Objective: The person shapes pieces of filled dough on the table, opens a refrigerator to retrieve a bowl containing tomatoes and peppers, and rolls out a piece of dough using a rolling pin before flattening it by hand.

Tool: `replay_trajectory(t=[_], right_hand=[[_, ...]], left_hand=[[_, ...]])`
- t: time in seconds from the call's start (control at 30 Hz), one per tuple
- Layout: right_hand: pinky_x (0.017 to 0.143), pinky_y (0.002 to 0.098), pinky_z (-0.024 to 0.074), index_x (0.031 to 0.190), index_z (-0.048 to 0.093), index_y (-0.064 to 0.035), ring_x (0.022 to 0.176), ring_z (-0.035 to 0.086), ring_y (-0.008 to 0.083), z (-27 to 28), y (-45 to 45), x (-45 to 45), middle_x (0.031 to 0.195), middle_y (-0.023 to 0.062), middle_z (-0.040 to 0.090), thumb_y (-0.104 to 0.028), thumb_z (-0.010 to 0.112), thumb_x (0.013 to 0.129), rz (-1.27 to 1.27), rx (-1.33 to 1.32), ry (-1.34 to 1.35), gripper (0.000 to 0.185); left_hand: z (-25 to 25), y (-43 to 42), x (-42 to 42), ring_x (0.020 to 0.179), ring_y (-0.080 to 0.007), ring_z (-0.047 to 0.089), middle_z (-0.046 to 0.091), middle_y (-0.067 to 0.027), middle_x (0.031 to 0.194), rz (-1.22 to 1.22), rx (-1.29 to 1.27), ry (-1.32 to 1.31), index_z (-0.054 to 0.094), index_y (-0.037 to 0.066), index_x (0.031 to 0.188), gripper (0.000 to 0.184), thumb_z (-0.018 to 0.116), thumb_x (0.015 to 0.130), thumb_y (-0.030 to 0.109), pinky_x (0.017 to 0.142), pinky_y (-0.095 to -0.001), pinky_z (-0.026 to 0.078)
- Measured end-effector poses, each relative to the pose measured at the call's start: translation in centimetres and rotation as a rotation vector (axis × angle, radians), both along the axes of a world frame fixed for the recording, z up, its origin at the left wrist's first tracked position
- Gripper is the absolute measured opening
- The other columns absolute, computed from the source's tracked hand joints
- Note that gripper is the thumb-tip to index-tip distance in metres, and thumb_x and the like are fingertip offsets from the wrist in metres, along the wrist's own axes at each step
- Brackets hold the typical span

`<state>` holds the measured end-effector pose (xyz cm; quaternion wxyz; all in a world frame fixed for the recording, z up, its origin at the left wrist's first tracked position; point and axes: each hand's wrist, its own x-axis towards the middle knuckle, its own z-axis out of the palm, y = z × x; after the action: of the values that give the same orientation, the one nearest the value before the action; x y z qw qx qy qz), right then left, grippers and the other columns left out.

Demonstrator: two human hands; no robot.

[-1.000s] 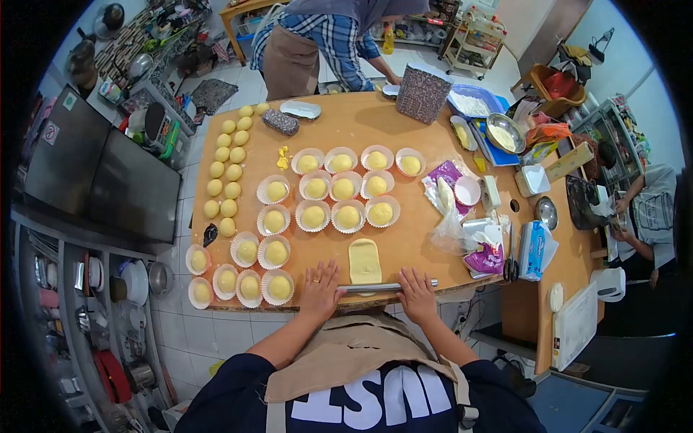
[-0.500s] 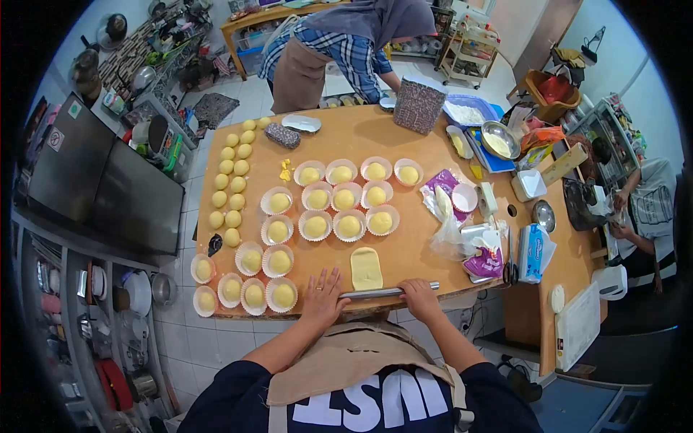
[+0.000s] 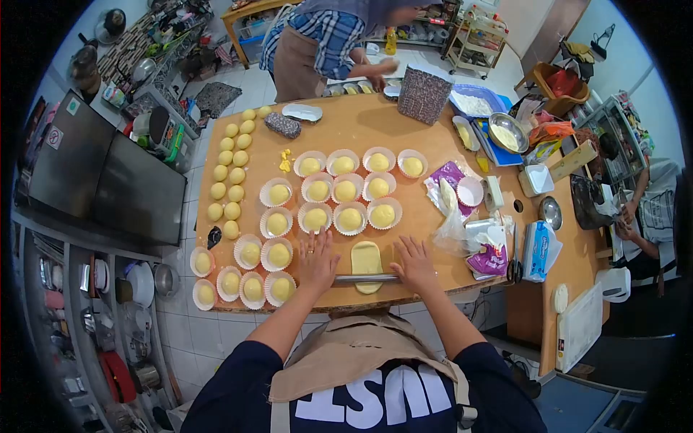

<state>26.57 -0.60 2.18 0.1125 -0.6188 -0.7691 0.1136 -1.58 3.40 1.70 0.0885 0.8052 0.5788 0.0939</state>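
A flat oblong of pale yellow dough (image 3: 366,257) lies on the table in front of me, with a metal rolling pin (image 3: 372,278) across its lower part. My left hand (image 3: 317,263) rests over the pin's left end, open, its fingers stretched forward just below a dough ball in a paper cup (image 3: 315,219). At the other end my right hand (image 3: 414,265) presses the pin under its palm, fingers spread and pointing away from me. Several more dough balls in white pleated paper cups (image 3: 349,220) stand in rows beyond and left of my hands.
Bare dough balls (image 3: 236,175) line the table's left side. A patterned tin (image 3: 422,95), a bowl (image 3: 504,133), a purple packet (image 3: 487,261), scissors (image 3: 514,267) and a blue tissue pack (image 3: 535,251) occupy the right. Another person (image 3: 317,50) works across the table; someone else sits far right.
Both hands have slid forward and opened out flat, carrying the rolling pin from the dough's near edge onto it. The dough looks longer. The person opposite has raised their arms from the table.
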Motion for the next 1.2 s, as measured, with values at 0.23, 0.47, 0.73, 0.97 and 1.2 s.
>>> replay_trajectory(t=[0.23,0.47,0.73,0.97,1.2], right_hand=[[0.115,0.0515,0.0179,0.141,0.041,-0.0095,0.139,0.031,0.0267,-0.5,-1.9,-0.3,0.146,0.0082,0.040,-0.047,0.057,0.087,-0.012,0.004,-0.139,0.068],[0.115,0.0512,0.0185,0.140,0.042,-0.0094,0.137,0.035,0.0263,-0.5,-4.7,-0.2,0.146,0.0066,0.040,-0.045,0.057,0.088,0.015,0.005,-0.129,0.065],[0.114,0.0492,0.0216,0.140,0.043,-0.0118,0.135,0.039,0.0267,-0.8,-8.1,0.1,0.145,0.0049,0.043,-0.036,0.054,0.091,0.033,0.017,-0.126,0.056],[0.109,0.0476,0.0322,0.126,0.056,-0.0140,0.120,0.054,0.0253,-2.0,-9.4,0.2,0.124,0.0039,0.061,-0.010,0.054,0.083,0.006,0.206,-0.094,0.042],[0.100,0.0443,0.0397,0.103,0.062,-0.0129,0.099,0.060,0.0221,-0.4,-9.3,0.5,0.101,0.0030,0.065,-0.005,0.056,0.077,-0.004,0.307,0.119,0.028]], left_hand=[[-0.9,-2.9,0.0,0.145,-0.0327,0.013,0.017,-0.0114,0.157,-0.046,-0.049,0.034,0.028,0.008,0.148,0.066,0.047,0.094,0.042,0.116,-0.0545,0.007],[-0.6,-5.6,-0.2,0.145,-0.0308,0.014,0.018,-0.0087,0.157,-0.097,-0.108,0.089,0.029,0.010,0.148,0.065,0.044,0.095,0.044,0.116,-0.0546,0.006],[-1.0,-8.5,-0.8,0.143,-0.0293,0.020,0.024,-0.0081,0.155,-0.196,-0.104,0.101,0.031,0.009,0.147,0.068,0.047,0.093,0.048,0.115,-0.0525,0.013],[-3.6,-11.3,-2.6,0.139,-0.0281,0.027,0.031,-0.0071,0.151,-0.276,0.042,0.075,0.033,0.009,0.145,0.076,0.054,0.087,0.052,0.114,-0.0489,0.017],[-4.2,-12.6,-3.8,0.137,-0.0245,0.030,0.037,-0.0043,0.148,-0.404,0.226,0.106,0.039,0.012,0.143,0.073,0.056,0.085,0.052,0.113,-0.0479,0.015]])
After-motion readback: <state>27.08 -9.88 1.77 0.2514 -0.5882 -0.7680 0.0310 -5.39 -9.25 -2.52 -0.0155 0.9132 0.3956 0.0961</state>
